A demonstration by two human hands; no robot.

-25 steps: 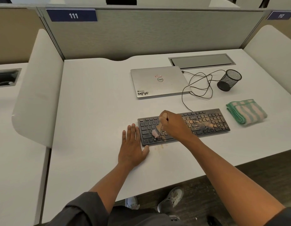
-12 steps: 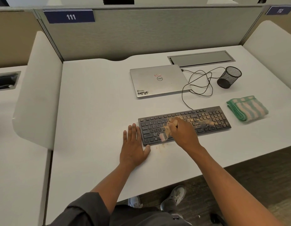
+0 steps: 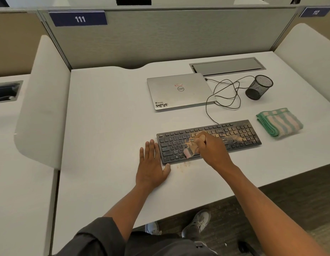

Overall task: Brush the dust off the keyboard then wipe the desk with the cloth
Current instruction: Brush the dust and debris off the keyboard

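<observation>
Left of centre in the frame, my left hand (image 3: 153,166) lies flat with straight fingers on the pale grey counter (image 3: 105,126), its thumb side just beside the left end of the flat black plastic keyboard (image 3: 208,140); that grip holds nothing and, I judge, only steadies the board. The keyboard sits in the middle of the frame, light and stiff but prone to skid, so bracing its edge suits it better than lifting. Over its lower left keys my right hand (image 3: 211,152) is curled round the small pale-handled brush (image 3: 194,145), grip closed on the handle, bristles blurred against the keys. The brush looks light, its bristles soft; I would keep hold on the handle and press lightly. Tan dust (image 3: 232,138) speckles the right half of the keys, and some (image 3: 182,166) lies on the counter just below the keyboard's front edge. At right of the frame the folded green-and-pink striped cloth (image 3: 279,122) rests untouched, soft and limp; I would pinch it at its folded edge
</observation>
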